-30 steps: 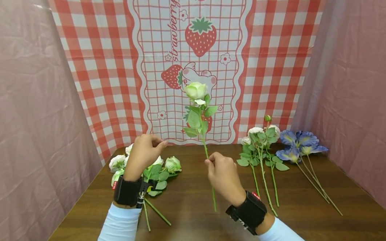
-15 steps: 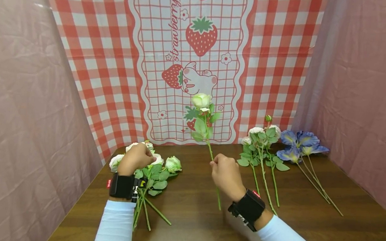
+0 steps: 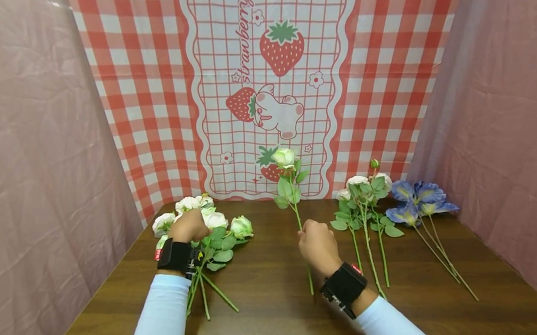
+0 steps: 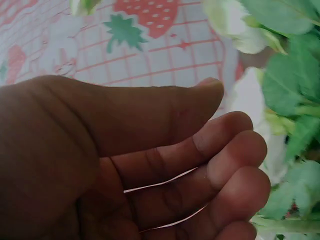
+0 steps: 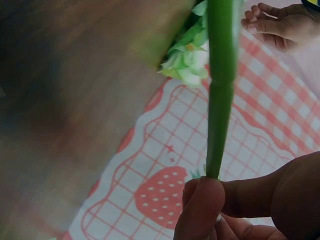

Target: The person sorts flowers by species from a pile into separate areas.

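My right hand pinches the green stem of a pale green-white artificial rose between thumb and fingers. Its bloom points up and slightly left over the back of the table, with leaves below it. In the right wrist view the stem rises from between the thumb and fingertip. My left hand is over a bunch of white and pale green roses lying on the left of the table. The left wrist view shows its thumb and fingers loosely bent with nothing between them, petals and leaves just past the fingertips.
On the right lie several white roses with leafy stems. Beyond them are blue irises with thin stems. The wooden table ends at a red-checked strawberry cloth behind, and pink drapes hang at both sides.
My right hand has lowered the rose and shifted slightly right with it. My left hand has come down and left, toward the bunch of roses.
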{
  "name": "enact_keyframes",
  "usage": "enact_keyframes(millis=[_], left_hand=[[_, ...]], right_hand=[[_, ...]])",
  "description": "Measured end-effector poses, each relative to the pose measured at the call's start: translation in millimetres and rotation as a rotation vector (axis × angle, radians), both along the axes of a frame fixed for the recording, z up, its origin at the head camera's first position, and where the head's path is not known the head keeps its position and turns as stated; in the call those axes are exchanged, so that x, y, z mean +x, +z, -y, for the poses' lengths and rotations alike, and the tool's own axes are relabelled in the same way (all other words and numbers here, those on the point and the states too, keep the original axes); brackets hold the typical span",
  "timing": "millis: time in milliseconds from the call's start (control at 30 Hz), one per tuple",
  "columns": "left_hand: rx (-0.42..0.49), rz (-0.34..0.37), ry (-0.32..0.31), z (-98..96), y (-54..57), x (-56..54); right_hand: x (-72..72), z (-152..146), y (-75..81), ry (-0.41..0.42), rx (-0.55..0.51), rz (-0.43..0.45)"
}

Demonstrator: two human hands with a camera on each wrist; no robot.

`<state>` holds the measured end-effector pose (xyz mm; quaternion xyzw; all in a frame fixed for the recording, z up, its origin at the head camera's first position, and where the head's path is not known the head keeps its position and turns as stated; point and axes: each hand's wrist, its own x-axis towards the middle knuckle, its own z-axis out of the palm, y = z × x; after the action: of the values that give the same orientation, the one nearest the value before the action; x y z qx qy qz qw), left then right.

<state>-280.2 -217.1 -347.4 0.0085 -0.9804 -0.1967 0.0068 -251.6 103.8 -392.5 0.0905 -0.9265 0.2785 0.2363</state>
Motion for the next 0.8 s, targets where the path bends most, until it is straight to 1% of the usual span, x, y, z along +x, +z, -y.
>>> enact_keyframes(millis=[100, 200, 333, 533, 667, 800], left_hand=[[-0.005, 0.034, 0.008, -0.7, -6.2, -2.5], [-0.033, 0.059, 0.013, -1.0, -12.4, -5.0], [-0.063, 0.071, 0.018, -0.8, -18.3, -7.1], [-0.088, 0.090, 0.028, -2.3, -20.1, -6.1], [-0.129, 0.116, 0.043, -4.6, -19.3, -3.8], [-0.176, 0.128, 0.064, -6.7, -22.1, -4.7]], right_hand=[[-3.0, -1.0, -4.7, -0.009, 0.024, 0.029], [-5.6, -2.1, -9.8, -0.021, 0.046, 0.040], [-9.0, -3.1, -16.4, -0.038, 0.068, 0.086], [-12.5, -4.1, -21.9, -0.042, 0.074, 0.173], [-13.9, -4.7, -22.6, -0.038, 0.086, 0.224], [-14.6, -4.7, -22.7, -0.032, 0.120, 0.273]])
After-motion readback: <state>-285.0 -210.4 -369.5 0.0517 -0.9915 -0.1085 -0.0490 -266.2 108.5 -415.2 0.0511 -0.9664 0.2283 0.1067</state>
